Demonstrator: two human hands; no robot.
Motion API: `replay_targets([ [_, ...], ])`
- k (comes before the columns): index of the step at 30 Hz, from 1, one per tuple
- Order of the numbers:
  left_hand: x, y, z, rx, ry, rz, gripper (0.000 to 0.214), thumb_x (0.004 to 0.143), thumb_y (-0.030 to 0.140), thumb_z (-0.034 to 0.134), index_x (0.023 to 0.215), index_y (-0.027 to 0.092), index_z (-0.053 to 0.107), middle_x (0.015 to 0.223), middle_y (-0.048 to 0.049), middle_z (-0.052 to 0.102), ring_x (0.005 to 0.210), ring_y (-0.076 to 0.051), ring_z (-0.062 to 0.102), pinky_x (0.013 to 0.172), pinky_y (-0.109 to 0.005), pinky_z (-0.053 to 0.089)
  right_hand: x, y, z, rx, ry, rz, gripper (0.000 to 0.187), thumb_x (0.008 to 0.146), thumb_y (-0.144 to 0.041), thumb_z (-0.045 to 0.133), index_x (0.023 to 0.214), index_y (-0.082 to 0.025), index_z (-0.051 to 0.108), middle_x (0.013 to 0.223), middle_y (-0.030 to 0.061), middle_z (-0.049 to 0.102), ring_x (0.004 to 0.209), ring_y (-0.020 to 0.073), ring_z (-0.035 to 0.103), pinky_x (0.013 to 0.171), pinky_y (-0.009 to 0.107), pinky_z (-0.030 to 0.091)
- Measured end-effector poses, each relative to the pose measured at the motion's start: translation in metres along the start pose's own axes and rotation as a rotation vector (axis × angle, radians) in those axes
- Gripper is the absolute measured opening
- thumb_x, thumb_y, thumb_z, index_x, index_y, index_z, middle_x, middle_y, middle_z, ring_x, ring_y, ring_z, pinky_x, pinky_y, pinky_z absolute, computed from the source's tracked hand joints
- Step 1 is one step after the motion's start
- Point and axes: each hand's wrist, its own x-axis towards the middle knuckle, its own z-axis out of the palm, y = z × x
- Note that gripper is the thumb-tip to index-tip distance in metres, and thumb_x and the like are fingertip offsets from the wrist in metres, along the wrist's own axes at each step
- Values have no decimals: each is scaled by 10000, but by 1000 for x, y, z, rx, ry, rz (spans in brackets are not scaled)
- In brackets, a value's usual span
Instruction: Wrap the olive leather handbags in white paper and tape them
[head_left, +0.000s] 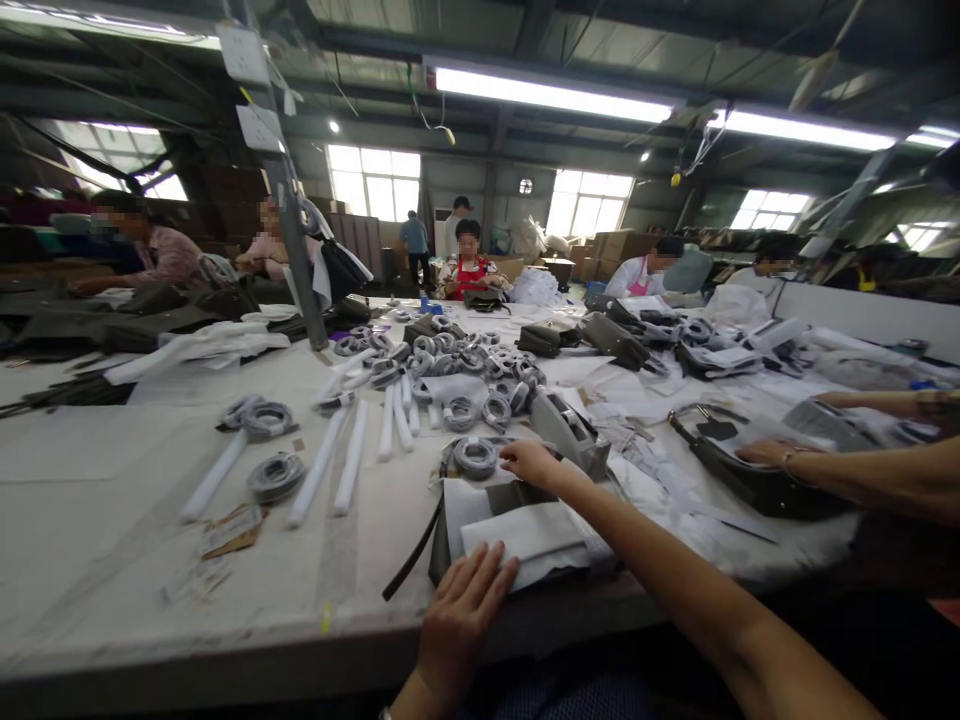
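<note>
A dark olive bag lies at the table's front edge, with a folded white sheet across it. My left hand rests on the near side, its stretched-out fingers lying over the sheet's lower left edge. Beyond the sheet, my right hand reaches over the bag's far edge with its fingers curled together. What those fingers pinch, if anything, is hidden. Just left of the fingertips sits a grey wrapped coil. A dark strap sticks out from the bag's left side.
Several wrapped coils are heaped mid-table, near white tubes. A grey bag stands behind my right wrist. At right, a co-worker's hand touches another olive bag. A metal post rises at left; people sit farther back.
</note>
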Motion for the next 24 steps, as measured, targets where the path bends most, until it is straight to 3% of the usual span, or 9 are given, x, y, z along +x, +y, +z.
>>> replay_targets([
  [4, -1, 0, 2, 1, 15, -7, 417, 1021, 141, 360, 1346, 283, 578, 1321, 12, 646, 1175, -171, 634, 968, -289, 530, 20, -8, 14, -68, -31, -33, 779, 576, -194, 891, 1308, -224, 625, 1216, 113, 670, 1008, 269, 673, 864, 296, 497],
  [5, -1, 0, 3, 0, 12, -11, 414, 1024, 149, 356, 1343, 286, 582, 1324, 16, 643, 1176, -170, 633, 975, -287, 525, 24, -10, 15, -87, -31, -38, 754, 575, -176, 888, 1286, -223, 641, 1242, 116, 651, 1003, 272, 672, 860, 292, 492],
  [9, 0, 0, 4, -14, 33, -31, 411, 1021, 146, 369, 1330, 299, 593, 1322, 29, 645, 1174, -159, 633, 989, -279, 512, 43, -8, 15, -141, -4, -24, 269, 766, -143, 741, 1024, -218, 743, 1223, 76, 646, 976, 236, 667, 856, 274, 466],
  [14, 6, -2, 10, 1, 51, -76, 409, 1019, 132, 370, 1314, 284, 609, 1298, 28, 661, 1148, -157, 647, 971, -273, 514, 51, 8, 20, -162, 78, 49, 219, 933, -208, 549, 1101, -191, 690, 1267, 151, 617, 1042, 263, 628, 885, 356, 465],
  [18, 8, -3, 11, -14, 37, -99, 410, 1028, 145, 351, 1305, 292, 615, 1317, 51, 645, 1156, -151, 641, 975, -273, 507, 43, 25, 27, -130, -55, 64, 203, 837, -288, 710, 1014, -191, 732, 1011, 97, 716, 943, 245, 658, 837, 313, 482],
  [22, 5, -2, 9, -40, 14, -75, 407, 1031, 158, 350, 1310, 304, 608, 1313, 53, 649, 1174, -147, 630, 1000, -273, 494, 43, 35, 26, -86, -161, 51, 507, 616, -322, 879, 1085, -219, 719, 1085, 80, 706, 999, 269, 646, 850, 310, 475],
  [24, 4, -1, 7, -49, 18, -68, 406, 1031, 158, 352, 1310, 304, 609, 1313, 50, 650, 1175, -146, 630, 1014, -274, 487, 47, 35, 22, -55, -213, 64, 412, 556, -279, 899, 930, -206, 742, 948, 62, 724, 940, 273, 656, 816, 309, 480],
])
